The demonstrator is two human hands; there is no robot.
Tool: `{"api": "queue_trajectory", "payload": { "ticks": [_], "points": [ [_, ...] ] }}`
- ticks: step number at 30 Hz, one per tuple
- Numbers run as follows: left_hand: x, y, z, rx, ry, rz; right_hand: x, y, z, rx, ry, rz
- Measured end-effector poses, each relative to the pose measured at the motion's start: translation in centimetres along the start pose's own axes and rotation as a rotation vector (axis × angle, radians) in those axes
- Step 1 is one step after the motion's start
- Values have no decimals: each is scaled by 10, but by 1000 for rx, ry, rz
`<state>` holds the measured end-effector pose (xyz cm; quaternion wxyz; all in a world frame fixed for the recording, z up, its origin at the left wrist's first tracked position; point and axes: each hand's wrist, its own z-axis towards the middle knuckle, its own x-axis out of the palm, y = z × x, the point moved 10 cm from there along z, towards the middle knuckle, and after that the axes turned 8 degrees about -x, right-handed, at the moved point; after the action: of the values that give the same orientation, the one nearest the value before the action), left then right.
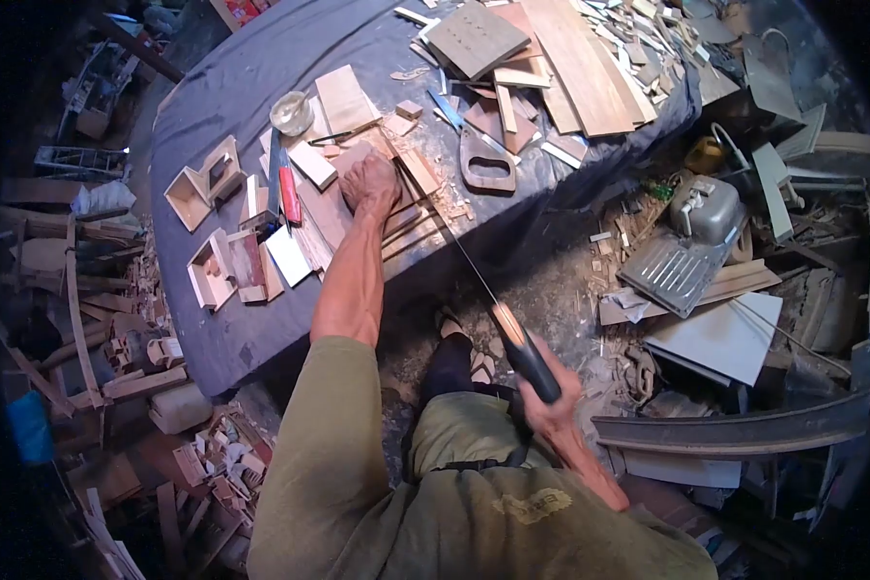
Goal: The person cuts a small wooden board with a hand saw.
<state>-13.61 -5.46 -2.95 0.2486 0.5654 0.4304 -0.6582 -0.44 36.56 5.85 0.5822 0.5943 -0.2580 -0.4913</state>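
My right hand [554, 391] grips the black and wood-coloured handle of a hand saw [522, 350], off the table's front edge. The saw's thin blade reaches up and left to the table edge, over strips of wood [411, 227]. On the table, my left hand [371, 184] is closed, knuckles up, and presses down on a wooden board [333, 207] beside the blade. What lies under its fingers is partly hidden. A small pale wood block [312, 164] sits just left of that hand. Sawdust and chips lie near the blade's far end.
Another handsaw [486, 164] lies to the right on the cloth-covered table [290, 338]. Left are small wooden boxes [188, 198], a red-handled tool [289, 196] and a round container [292, 113]. Boards [575, 63] and offcuts pile up at the back right. A metal sink [681, 261] and scrap crowd the floor.
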Motion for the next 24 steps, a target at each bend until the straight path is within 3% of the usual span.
{"api": "queue_trajectory", "payload": {
  "ticks": [8,12,15,16,19,22,24],
  "points": [
    [-5,3,-1,-46,7,-18,-18,-4,-22,-23,16,3],
    [4,7,3,-20,-5,-42,8,-6,12,143,62,14],
    [-4,2,-3,-67,114,-68,2,-4,3,74,27,-33],
    [-2,1,-7,-55,106,-49,-8,5,-7,-25,22,-29],
    [-4,2,-5,-16,24,8,-23,-6,-31,-33,-19,-14],
    [-5,1,-3,20,-75,25,0,-4,5,114,39,6],
    [-4,3,-3,-22,14,-46,6,-7,11,152,63,-9]
  ]
}}
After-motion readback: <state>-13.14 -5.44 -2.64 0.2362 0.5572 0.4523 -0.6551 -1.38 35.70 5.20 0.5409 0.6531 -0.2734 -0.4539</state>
